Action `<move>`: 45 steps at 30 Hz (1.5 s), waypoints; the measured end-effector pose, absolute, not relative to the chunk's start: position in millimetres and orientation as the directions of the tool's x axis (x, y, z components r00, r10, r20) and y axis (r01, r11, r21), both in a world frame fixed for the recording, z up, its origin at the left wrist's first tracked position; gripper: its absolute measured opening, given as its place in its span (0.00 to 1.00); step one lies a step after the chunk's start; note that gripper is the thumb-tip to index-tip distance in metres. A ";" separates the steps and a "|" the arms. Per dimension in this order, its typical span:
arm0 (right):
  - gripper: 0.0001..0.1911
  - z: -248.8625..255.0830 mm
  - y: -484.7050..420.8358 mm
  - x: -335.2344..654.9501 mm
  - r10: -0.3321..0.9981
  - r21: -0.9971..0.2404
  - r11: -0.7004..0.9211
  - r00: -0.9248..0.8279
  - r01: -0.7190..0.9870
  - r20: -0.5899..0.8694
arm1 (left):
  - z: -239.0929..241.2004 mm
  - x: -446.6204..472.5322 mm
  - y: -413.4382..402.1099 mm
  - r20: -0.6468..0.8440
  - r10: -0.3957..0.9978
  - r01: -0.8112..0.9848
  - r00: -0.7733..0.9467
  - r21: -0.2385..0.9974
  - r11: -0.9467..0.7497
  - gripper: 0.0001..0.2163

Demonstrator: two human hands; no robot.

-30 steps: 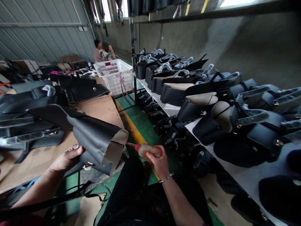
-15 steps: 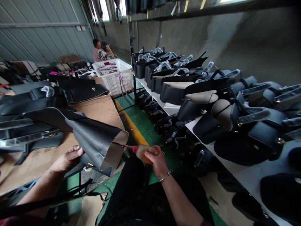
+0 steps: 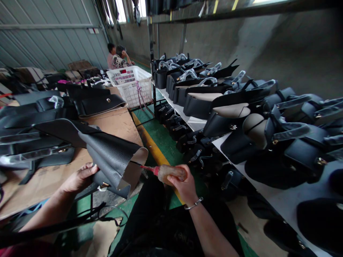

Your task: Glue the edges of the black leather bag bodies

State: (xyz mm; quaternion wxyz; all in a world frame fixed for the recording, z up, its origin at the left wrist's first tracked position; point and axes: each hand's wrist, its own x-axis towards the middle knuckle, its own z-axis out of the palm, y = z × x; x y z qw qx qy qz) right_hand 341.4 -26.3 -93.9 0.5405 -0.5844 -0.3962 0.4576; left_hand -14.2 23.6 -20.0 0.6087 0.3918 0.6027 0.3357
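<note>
Our left hand (image 3: 81, 176) has its grip closed on the lower left side of a black bag (image 3: 112, 153), thumb uppermost, fingers mostly hidden beneath. The bag lies tilted at the near edge of the worktop (image 3: 125, 123), its long flap (image 3: 60, 129) running back to the left and its open end, with a pale lining (image 3: 139, 157), turned towards our right hand (image 3: 183, 182). A gold clasp (image 3: 104, 185) shows low on its front. Our right hand has its grip wrapped around a cloudy amber bottle (image 3: 170, 174), and the red nozzle (image 3: 150, 169) points left into the mouth of the bag; we cannot tell whether the tip touches the lining. A silver bracelet (image 3: 193, 203) circles our right wrist. More black bags (image 3: 99, 101) are spread over the worktop on our left, which is covered in brown cardboard. Beyond its far end stands a white basket (image 3: 131, 85), with two people (image 3: 119, 61) sitting behind it. To our right, a white shelf (image 3: 195, 124) carries rows of similar bags, many with handles in clear plastic, and below us a yellow stripe (image 3: 152, 142) crosses the green floor (image 3: 167, 148).
</note>
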 end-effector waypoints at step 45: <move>0.18 -110.4 -48.5 344.6 0.815 -0.757 0.398 0.180 0.518 0.551 | 2.2 10.7 22.4 -0.533 0.830 -0.041 0.166 0.837 0.546 0.22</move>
